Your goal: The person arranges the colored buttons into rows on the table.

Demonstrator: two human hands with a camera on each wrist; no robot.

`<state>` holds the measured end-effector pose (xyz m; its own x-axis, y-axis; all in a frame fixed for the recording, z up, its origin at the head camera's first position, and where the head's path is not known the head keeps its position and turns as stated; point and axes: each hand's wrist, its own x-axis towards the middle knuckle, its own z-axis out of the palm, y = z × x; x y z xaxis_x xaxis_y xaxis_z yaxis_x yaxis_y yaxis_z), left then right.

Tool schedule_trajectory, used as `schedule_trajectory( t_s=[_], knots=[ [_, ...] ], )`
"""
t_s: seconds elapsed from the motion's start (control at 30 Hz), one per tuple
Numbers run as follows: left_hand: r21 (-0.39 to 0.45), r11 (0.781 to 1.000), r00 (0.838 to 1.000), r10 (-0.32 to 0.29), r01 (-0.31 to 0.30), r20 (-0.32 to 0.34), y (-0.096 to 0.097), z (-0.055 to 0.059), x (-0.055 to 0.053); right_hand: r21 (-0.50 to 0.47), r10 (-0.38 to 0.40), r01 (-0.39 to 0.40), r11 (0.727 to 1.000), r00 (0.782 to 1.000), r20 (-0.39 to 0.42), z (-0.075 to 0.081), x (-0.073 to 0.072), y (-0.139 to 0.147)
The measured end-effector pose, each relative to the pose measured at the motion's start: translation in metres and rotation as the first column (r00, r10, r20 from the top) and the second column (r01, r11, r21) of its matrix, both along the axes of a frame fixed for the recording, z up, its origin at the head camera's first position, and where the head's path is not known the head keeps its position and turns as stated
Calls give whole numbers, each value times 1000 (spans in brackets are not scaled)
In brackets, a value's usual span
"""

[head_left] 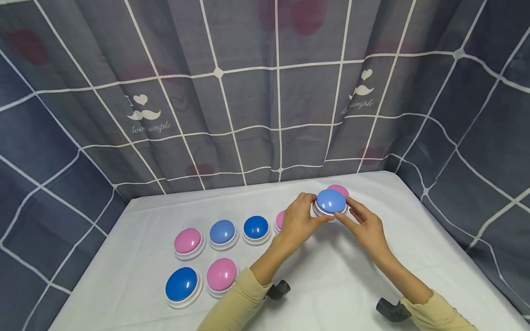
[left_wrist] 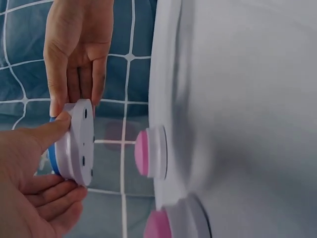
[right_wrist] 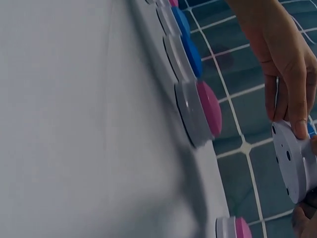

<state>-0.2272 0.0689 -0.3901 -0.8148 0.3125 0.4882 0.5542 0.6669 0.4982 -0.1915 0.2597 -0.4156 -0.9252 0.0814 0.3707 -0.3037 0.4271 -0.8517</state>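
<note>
A light blue push button [head_left: 331,201] with a round white base is held up off the table by both hands. My left hand [head_left: 299,218] grips its left rim, thumb at the near side. The right hand [head_left: 366,227] pinches the opposite rim between thumb and fingers. In the left wrist view the white underside [left_wrist: 85,144] shows small dark feet or screw holes, and the base stands clear of the cloth. Just behind the held button is a pink button [head_left: 338,189], partly covered by it. Another pink button [head_left: 279,221] is half hidden by the left hand.
On the white-covered table [head_left: 124,257], more buttons stand at the left: pink [head_left: 187,240], light blue [head_left: 222,231] and dark blue [head_left: 256,227] behind; dark blue [head_left: 181,284] and pink [head_left: 222,274] in front. A grey checked curtain [head_left: 248,105] surrounds the table's back and sides.
</note>
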Motion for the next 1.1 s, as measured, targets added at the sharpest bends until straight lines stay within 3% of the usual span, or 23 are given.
schedule_trajectory(
  t_s=[0.43,0.73,1.1],
  knots=[
    [-75,995,995,76,-72,59,-59,13,39,-45,148,-151,988,987,-61,0,16,-48],
    [-100,989,993,113,-108,38,-92,7,65,-44,243,-246,968,967,-76,-5,27,-77],
    [-186,967,984,175,-174,-11,-118,-7,87,-32,343,-345,938,937,-62,-18,35,-101]
  ],
)
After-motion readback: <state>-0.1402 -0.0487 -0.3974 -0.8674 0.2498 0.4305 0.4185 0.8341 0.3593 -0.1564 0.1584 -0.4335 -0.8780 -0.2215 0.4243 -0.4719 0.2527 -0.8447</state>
